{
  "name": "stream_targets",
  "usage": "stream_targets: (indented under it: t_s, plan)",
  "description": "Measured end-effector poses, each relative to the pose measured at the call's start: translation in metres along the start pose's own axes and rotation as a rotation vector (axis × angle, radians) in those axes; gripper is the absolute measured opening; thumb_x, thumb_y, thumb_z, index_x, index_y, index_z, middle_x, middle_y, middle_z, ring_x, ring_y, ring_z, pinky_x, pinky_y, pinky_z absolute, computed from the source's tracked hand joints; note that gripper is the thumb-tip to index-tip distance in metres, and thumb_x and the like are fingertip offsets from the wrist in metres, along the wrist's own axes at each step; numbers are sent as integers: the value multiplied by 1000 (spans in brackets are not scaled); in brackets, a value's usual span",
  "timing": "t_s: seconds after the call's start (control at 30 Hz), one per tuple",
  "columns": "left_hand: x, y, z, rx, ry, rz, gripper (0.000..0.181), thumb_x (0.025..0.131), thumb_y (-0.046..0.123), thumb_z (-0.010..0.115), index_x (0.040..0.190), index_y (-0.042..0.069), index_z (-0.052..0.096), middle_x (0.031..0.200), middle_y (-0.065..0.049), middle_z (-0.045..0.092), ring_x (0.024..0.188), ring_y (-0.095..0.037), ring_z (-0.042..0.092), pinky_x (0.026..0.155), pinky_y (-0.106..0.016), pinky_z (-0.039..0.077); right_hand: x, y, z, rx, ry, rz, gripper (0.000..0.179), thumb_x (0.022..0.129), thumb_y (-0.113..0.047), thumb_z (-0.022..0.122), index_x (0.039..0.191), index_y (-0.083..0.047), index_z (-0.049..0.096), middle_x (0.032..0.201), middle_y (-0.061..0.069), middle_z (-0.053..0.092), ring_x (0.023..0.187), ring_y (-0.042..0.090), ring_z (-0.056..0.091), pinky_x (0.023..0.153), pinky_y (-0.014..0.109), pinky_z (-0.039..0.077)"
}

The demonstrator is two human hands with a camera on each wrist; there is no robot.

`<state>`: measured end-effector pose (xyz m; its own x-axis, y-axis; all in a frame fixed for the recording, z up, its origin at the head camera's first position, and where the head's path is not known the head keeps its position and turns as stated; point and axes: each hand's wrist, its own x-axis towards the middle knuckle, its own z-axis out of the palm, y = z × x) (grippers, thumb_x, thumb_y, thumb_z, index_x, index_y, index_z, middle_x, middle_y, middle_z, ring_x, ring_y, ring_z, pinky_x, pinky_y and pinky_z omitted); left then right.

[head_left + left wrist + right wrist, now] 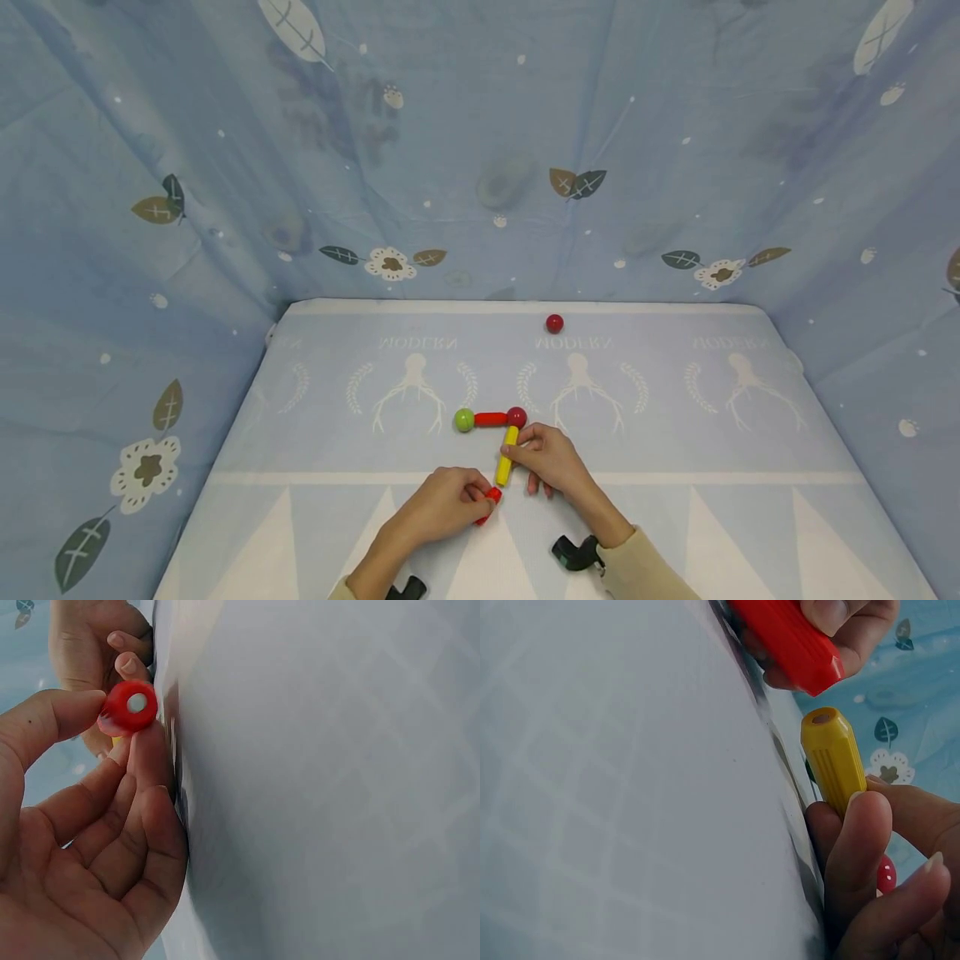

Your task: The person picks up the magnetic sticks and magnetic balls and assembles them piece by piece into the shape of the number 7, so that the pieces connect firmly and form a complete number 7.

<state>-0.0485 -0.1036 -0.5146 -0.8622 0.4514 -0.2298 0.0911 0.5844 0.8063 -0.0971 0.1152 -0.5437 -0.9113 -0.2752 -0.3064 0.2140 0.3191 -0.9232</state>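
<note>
My left hand (450, 502) pinches a red ridged rod (489, 506) between thumb and fingers; a pale round spot shows in the end of this rod (129, 705) in the left wrist view. My right hand (551, 458) pinches a yellow ridged rod (507, 456), whose far end meets a dark red ball (516, 417). From that ball a second red rod (491, 419) runs left to a green ball (464, 419). In the right wrist view, the near end of the yellow rod (834, 761) points at the left hand's red rod (791, 645), with a small gap between them.
Another dark red ball (554, 323) lies near the back edge of the patterned table (645, 450). Blue printed curtains (480, 150) hang behind and at both sides. Black wrist-worn devices (576, 552) sit at my wrists, close over the table.
</note>
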Motion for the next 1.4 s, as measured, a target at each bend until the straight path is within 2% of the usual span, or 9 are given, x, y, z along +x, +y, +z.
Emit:
stream_targets:
  t_s: [0.5, 0.8, 1.1, 1.23, 1.4]
  plan:
    - [7, 5, 3, 5, 25, -46, 12, 86, 28, 76, 83, 17, 73, 70, 13, 64, 64, -4, 58, 58, -24, 45, 1, 0, 0, 12, -10, -11, 42, 88, -37, 78, 100, -2, 57, 70, 6, 68, 36, 17, 54, 33, 23, 34]
    - [6, 4, 5, -7, 5, -29, 8, 84, 24, 75, 83, 19, 70, 70, 11, 63, 61, -5, 55, 56, -23, 43, 0, -1, -1, 5, -10, -5, 42, 88, -37, 78, 100, -2, 57, 69, 6, 68, 36, 16, 53, 33, 23, 34]
    - [3, 1, 5, 149, 27, 16, 12, 84, 28, 80, 83, 21, 70, 69, 15, 57, 60, -3, 52, 55, -24, 43, 0, 2, 0, -4, 5, 4, 42, 88, -37, 77, 100, -3, 57, 66, 5, 65, 35, 16, 52, 33, 23, 34]
    - [2, 1, 4, 193, 32, 40, 11, 81, 21, 82, 88, 21, 74, 79, 14, 57, 70, -5, 51, 62, -24, 43, 0, 3, 0, -11, 7, 1, 41, 88, -37, 77, 100, -3, 58, 66, 5, 65, 35, 16, 52, 33, 23, 34]
    - [-1, 0, 0, 224, 50, 62, 23, 79, 9, 80, 95, 25, 78, 94, 10, 52, 87, -9, 46, 73, -28, 42, 0, 4, 1, -14, 8, 0, 42, 88, -38, 77, 100, -3, 58, 66, 5, 65, 36, 17, 52, 33, 23, 35]
